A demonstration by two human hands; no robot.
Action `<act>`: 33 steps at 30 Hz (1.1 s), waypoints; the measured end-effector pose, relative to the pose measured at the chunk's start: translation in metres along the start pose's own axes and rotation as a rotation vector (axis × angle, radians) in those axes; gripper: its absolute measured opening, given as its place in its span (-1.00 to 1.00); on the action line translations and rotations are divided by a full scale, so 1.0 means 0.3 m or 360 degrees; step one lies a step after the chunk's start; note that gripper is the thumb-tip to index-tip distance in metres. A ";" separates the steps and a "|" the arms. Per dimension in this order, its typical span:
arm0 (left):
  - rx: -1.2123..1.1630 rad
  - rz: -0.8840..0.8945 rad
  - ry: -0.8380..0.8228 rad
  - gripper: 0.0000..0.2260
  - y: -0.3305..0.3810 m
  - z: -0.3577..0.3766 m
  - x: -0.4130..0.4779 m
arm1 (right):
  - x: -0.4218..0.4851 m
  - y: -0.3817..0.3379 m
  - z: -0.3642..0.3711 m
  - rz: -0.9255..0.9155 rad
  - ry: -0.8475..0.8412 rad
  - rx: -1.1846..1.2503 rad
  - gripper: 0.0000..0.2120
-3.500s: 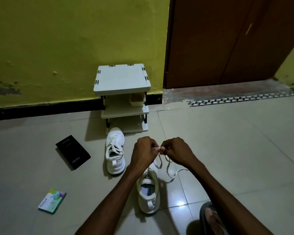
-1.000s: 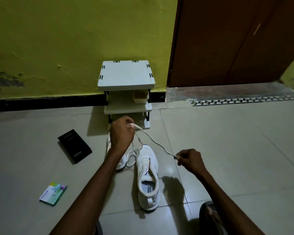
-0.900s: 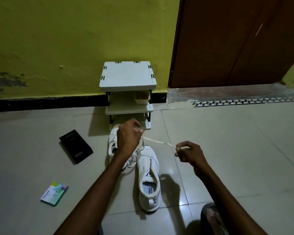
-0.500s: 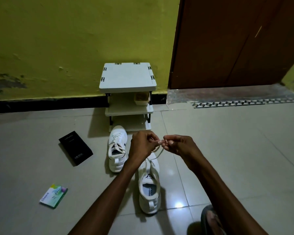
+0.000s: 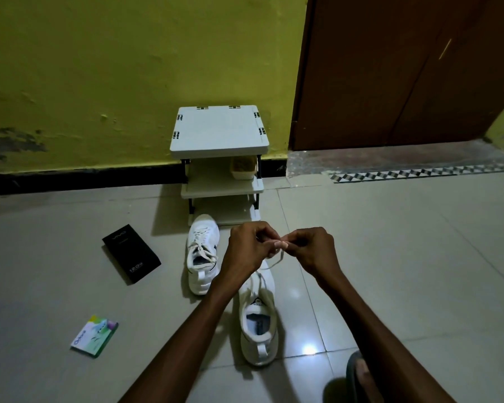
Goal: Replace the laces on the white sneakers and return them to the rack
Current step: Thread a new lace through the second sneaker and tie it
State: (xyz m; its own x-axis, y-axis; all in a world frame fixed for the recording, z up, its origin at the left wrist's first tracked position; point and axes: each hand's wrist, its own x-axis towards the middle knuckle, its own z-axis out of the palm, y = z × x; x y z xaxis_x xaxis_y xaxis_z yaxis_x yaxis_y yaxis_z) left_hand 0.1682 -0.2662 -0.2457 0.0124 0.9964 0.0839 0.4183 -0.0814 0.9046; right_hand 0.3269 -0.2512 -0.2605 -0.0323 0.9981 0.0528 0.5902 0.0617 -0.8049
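Two white sneakers stand on the tiled floor, toes toward the wall. The far sneaker [image 5: 202,254] is laced. The near sneaker [image 5: 258,318] lies below my hands with a loose white lace [image 5: 275,261] rising from it. My left hand [image 5: 246,248] and my right hand [image 5: 310,248] meet above its toe, both pinching the lace between fingertips. The white shoe rack [image 5: 220,135] stands against the yellow wall behind the shoes.
A black phone box [image 5: 131,253] lies on the floor at the left. A small green-and-white packet [image 5: 94,335] lies nearer me at the left. A beige container [image 5: 243,167] sits on the rack's middle shelf. A brown door [image 5: 405,71] is at the right. My sandalled foot [image 5: 361,379] shows bottom right.
A second ago my hands were spread apart, stretching the lace taut. They have come together above the near sneaker, and the lace now hangs slack.
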 end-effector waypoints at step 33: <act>0.0360 0.0131 0.0199 -0.94 0.070 -0.079 0.030 | 0.003 -0.087 0.036 -0.0225 -0.0265 0.0190 -0.65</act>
State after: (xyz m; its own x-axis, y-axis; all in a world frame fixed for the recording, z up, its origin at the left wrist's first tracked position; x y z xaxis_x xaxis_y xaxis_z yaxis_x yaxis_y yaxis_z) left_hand 0.1555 -0.2595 -0.2159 -0.0516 0.9748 0.2172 0.6132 -0.1407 0.7773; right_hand 0.3027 -0.2519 -0.2457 -0.2461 0.9660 0.0794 0.4711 0.1908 -0.8612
